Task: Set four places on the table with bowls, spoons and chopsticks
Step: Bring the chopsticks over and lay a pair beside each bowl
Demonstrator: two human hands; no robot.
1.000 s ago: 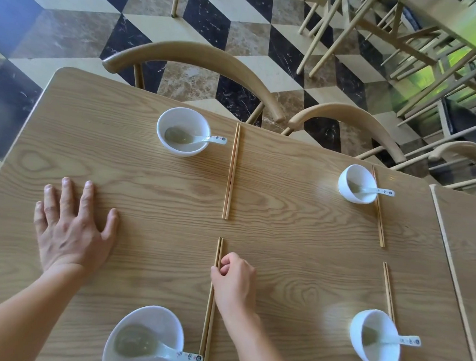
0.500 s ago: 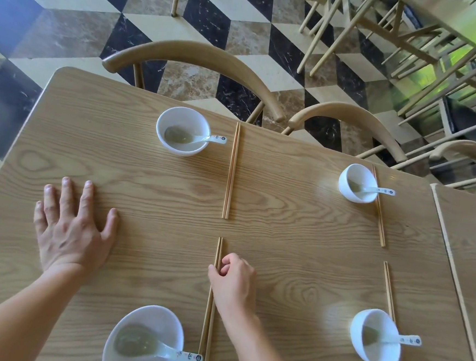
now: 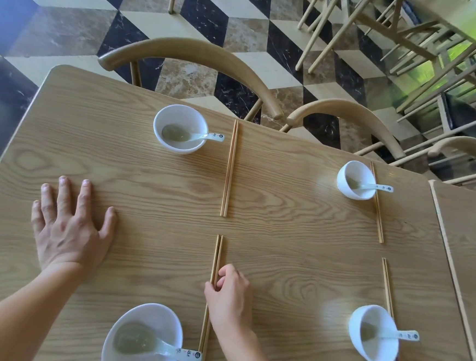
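Observation:
Several white bowls, each with a white spoon in it, stand on the wooden table [image 3: 297, 242]: far left bowl [image 3: 180, 128], far right bowl [image 3: 356, 180], near right bowl [image 3: 372, 336], near left bowl [image 3: 141, 341]. A pair of wooden chopsticks lies to the right of each bowl. My left hand [image 3: 69, 229] rests flat on the table, fingers spread. My right hand [image 3: 229, 295] has its thumb and fingertips pinched on the near left chopsticks [image 3: 215, 259], which lie on the table.
Two curved wooden chair backs [image 3: 195, 54] [image 3: 350, 112] stand along the table's far edge. A second table [image 3: 471, 241] abuts on the right. More chairs and a table fill the far right over a chequered floor.
My right hand has slid a little towards me along the near left chopsticks. My left hand and the bowls have stayed put.

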